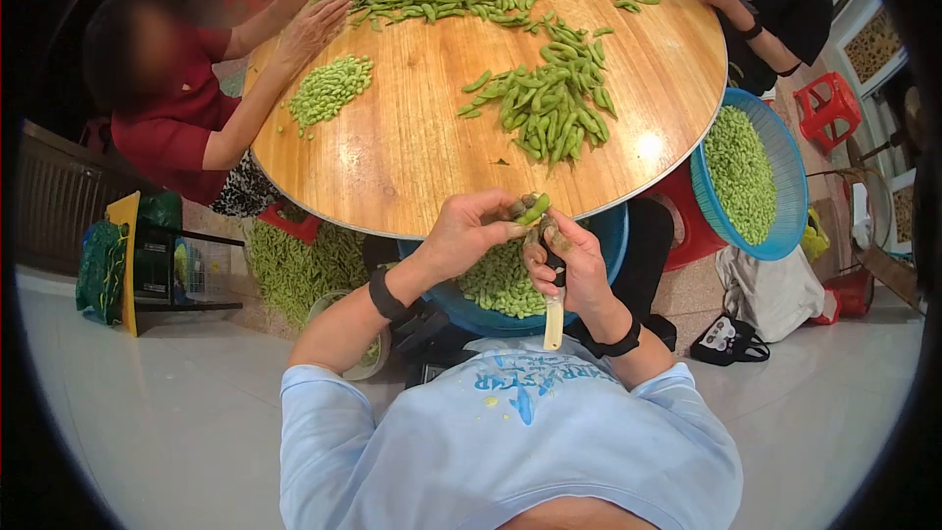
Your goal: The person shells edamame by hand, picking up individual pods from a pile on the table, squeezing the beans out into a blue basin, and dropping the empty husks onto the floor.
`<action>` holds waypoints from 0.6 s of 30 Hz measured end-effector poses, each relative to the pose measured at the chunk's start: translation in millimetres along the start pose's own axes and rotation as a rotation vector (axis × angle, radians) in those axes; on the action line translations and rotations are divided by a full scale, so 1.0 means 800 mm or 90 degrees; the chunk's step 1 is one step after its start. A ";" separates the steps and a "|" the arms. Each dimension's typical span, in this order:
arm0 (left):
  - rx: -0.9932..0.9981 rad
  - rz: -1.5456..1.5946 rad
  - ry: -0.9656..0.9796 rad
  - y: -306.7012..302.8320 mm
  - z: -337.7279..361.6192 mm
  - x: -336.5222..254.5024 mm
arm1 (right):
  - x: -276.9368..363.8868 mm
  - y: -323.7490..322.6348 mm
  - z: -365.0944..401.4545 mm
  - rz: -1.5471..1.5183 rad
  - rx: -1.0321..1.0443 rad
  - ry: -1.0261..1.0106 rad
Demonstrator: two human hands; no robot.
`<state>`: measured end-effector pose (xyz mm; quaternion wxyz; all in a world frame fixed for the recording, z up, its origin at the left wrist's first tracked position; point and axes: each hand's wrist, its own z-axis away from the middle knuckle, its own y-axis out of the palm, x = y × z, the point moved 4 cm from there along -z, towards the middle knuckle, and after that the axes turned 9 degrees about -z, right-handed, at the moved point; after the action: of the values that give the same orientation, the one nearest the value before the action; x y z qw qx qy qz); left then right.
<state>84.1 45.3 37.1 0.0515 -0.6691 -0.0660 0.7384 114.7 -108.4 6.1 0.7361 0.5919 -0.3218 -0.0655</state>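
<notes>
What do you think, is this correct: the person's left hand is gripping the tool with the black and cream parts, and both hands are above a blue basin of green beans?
Not quite: the right hand grips the tool with the black and cream parts, as the head view shows. Both hands are indeed above a blue basin of green beans.

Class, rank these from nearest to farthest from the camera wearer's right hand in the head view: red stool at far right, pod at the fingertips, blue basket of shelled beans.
1. Pod: at the right hand, on its left.
2. Blue basket: to the right.
3. Red stool: farther right, beyond the basket.
</notes>
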 end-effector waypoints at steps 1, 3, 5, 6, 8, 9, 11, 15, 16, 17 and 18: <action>-0.001 0.001 0.000 -0.001 0.000 0.002 | 0.000 0.001 0.001 0.000 0.000 0.002; -0.002 -0.025 0.000 -0.001 0.001 0.005 | 0.000 0.003 0.002 -0.041 0.004 0.022; -0.004 -0.016 0.003 -0.001 0.003 0.003 | -0.001 0.003 0.002 -0.023 0.000 0.012; -0.002 -0.007 0.007 -0.001 0.003 0.002 | -0.001 0.003 0.003 -0.005 -0.005 -0.001; 0.000 0.016 0.018 -0.001 0.002 0.008 | 0.000 0.005 0.004 0.015 -0.011 -0.012; 0.002 0.039 0.028 0.000 0.002 0.011 | 0.000 0.006 0.005 0.033 -0.017 -0.022; 0.024 0.054 -0.002 -0.001 0.003 0.014 | -0.003 0.007 0.004 0.053 -0.049 -0.033; 0.094 0.217 -0.086 -0.003 -0.002 0.024 | -0.005 0.003 0.004 -0.048 -0.066 0.016; 0.093 0.217 -0.088 -0.004 -0.001 0.023 | -0.004 0.001 0.006 -0.049 -0.066 0.017; 0.135 0.295 -0.133 -0.001 0.002 0.021 | -0.005 0.003 0.007 -0.108 -0.018 0.054; 0.177 0.374 -0.178 0.003 0.005 0.018 | -0.005 0.006 0.008 -0.165 0.031 0.091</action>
<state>78.7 45.0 23.3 -0.0822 -0.5385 0.2239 0.8082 106.5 -110.5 9.2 0.7278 0.6495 -0.1910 -0.1098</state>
